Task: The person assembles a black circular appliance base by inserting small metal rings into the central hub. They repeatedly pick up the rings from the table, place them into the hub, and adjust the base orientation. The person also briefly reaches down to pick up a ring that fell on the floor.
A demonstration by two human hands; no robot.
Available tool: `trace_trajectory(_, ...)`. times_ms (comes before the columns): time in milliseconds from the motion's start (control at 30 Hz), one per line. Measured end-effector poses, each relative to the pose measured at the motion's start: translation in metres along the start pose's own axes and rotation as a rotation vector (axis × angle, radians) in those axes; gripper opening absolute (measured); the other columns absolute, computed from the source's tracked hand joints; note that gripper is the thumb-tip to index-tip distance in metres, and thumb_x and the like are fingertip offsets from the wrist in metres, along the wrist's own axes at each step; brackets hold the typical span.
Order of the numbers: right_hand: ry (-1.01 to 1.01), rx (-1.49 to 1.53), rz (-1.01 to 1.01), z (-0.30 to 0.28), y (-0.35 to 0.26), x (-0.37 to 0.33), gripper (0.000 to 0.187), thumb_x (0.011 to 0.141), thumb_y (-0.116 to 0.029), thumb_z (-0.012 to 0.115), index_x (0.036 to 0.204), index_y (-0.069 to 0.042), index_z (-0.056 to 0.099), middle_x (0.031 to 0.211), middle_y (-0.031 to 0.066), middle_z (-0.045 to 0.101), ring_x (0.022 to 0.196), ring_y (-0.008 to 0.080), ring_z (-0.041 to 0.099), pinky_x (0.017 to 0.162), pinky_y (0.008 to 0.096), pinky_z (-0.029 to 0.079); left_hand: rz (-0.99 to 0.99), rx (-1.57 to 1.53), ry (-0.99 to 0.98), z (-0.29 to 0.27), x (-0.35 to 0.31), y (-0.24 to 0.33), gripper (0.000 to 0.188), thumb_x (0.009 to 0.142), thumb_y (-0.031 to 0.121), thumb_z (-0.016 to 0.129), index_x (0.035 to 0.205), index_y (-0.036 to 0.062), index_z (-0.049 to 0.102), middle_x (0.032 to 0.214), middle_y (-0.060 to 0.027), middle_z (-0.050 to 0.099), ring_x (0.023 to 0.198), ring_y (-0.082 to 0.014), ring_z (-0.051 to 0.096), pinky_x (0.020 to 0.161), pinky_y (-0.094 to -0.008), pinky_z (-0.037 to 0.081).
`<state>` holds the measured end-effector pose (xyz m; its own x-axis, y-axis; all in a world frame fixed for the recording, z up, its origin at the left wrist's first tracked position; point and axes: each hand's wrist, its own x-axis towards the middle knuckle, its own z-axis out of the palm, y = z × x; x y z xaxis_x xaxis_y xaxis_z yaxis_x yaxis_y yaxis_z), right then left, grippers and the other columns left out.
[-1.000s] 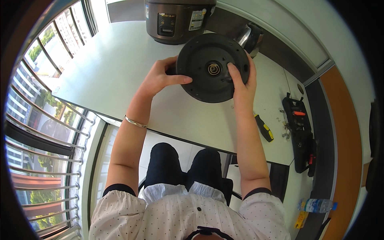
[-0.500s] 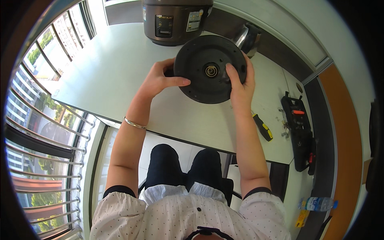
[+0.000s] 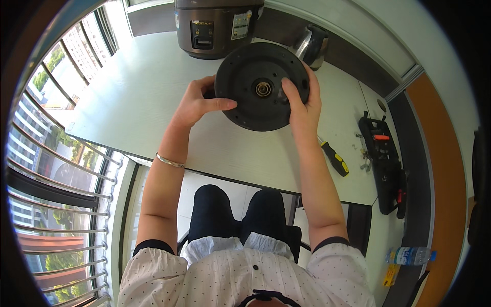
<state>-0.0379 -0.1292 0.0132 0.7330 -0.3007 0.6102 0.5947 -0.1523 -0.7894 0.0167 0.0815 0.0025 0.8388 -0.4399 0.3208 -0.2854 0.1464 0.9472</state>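
Note:
Both my hands hold a round black base (image 3: 250,113), its flat circular face turned up toward me. Brass-coloured rings sit in a socket at its centre, with small holes around them; the rings resemble an electric kettle's connector. My left hand (image 3: 196,102) grips the left rim, thumb on the face and fingers curled out of sight. On the right side my right hand (image 3: 305,105) clasps the rim, thumb pressed on the face near the centre and fingers around the outer edge. The base is held above the table, and its far side is hidden.
A brown rice cooker (image 3: 217,30) and a steel kettle (image 3: 312,47) stand at the back of the white table (image 3: 128,97). A black-and-yellow screwdriver (image 3: 335,158) lies by my right forearm. Farther right are small metal parts (image 3: 365,159), a black tool case (image 3: 381,153) and a water bottle (image 3: 410,256).
My hands and the black base have shifted slightly left in the picture, with the same grip. The rice cooker also appears a little farther left, so the view has moved somewhat.

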Motion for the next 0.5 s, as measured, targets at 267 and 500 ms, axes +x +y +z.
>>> trace_trajectory(267, -0.007, -0.002, 0.003, 0.0001, -0.0021, -0.0003, 0.054, 0.083, -0.023, 0.066, 0.128, -0.002, 0.046, 0.112, 0.0107, 0.059, 0.099, 0.0161, 0.057, 0.087, 0.0271, 0.045, -0.024, 0.016, 0.005, 0.0015, 0.0003, 0.0039, 0.053, 0.061, 0.009, 0.079, 0.107, -0.0101, 0.06, 0.093, -0.0123, 0.065, 0.085, -0.0191, 0.061, 0.081, -0.0292, 0.048)
trace_trajectory(500, -0.007, -0.006, 0.001, -0.0002, 0.0001, -0.0008, 0.054, 0.083, -0.022, 0.066, 0.129, -0.002, 0.045, 0.111, 0.0109, 0.059, 0.098, 0.0156, 0.058, 0.086, 0.0267, 0.046, -0.006, 0.017, 0.009, 0.0011, 0.0006, 0.0015, 0.054, 0.061, 0.01, 0.079, 0.107, -0.0103, 0.06, 0.094, -0.0125, 0.065, 0.086, -0.0193, 0.061, 0.081, -0.0294, 0.048)
